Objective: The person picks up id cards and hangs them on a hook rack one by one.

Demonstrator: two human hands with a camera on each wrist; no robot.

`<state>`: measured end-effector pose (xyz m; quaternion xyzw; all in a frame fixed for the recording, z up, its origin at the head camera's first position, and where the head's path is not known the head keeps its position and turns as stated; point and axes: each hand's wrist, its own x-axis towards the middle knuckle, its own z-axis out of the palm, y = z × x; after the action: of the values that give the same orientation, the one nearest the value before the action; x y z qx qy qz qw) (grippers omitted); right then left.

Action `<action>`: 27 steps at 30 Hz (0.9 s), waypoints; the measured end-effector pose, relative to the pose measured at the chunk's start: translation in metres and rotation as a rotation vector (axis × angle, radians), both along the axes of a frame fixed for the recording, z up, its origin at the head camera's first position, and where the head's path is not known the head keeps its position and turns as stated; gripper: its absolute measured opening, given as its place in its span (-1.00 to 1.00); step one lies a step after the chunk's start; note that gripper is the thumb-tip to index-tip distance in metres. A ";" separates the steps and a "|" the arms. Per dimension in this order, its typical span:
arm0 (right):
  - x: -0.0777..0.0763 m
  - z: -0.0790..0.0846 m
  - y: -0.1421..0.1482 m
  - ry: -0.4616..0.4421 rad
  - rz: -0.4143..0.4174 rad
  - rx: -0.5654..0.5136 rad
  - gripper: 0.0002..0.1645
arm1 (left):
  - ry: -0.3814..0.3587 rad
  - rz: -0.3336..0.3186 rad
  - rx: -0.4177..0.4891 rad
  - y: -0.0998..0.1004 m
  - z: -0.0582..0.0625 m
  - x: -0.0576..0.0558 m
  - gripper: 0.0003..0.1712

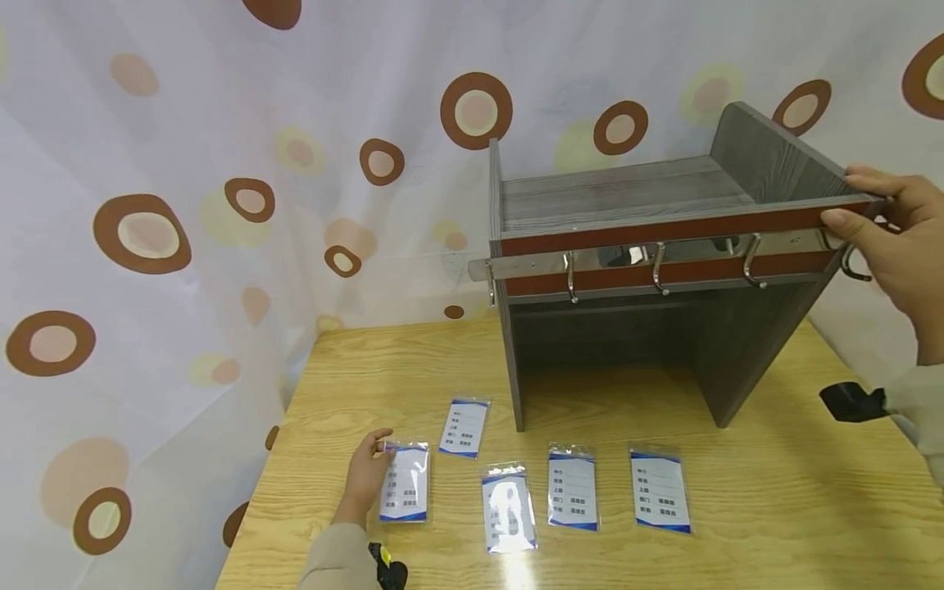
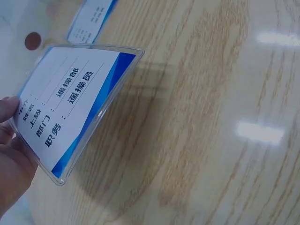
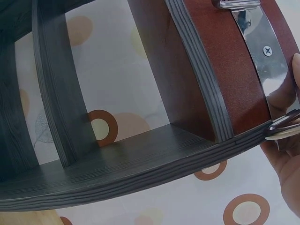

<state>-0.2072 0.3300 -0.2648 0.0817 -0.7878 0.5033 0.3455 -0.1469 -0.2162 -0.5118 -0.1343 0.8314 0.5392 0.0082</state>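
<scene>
At the table's left, my left hand [image 1: 364, 477] pinches one edge of a name badge [image 1: 406, 485] in a clear plastic sleeve. In the left wrist view that badge [image 2: 75, 101] is tilted and raised off the wood, thumb on its printed face. My right hand [image 1: 903, 233] grips the upper right front corner of a grey wooden shelf unit [image 1: 785, 160]. A metal hook rail [image 1: 525, 266] with several curved hooks runs along its reddish-brown front strip. In the right wrist view, the shelf's side board [image 3: 140, 157] hides part of the right hand [image 3: 288, 171].
Several more badges lie flat on the wooden table [image 1: 354, 369]: one badge [image 1: 465, 428] behind, then a glare-covered badge [image 1: 509, 510], another badge [image 1: 572, 489] and the rightmost badge [image 1: 660, 490]. A patterned curtain [image 1: 413, 74] hangs behind and at the left.
</scene>
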 end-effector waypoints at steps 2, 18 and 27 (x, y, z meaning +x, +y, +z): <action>-0.001 0.000 0.001 -0.002 0.000 0.000 -0.55 | 0.006 0.001 0.025 0.004 0.005 -0.001 -0.60; -0.004 0.004 0.001 -0.001 0.037 0.017 -0.57 | 0.124 -0.042 0.182 0.034 0.048 -0.011 -0.60; -0.004 0.006 0.005 -0.034 0.069 -0.014 -0.54 | 0.223 -0.118 0.310 0.056 0.083 -0.017 -0.58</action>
<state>-0.2110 0.3347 -0.2586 0.0979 -0.7867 0.5219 0.3148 -0.1641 -0.1602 -0.4285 -0.0219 0.7407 0.6707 -0.0315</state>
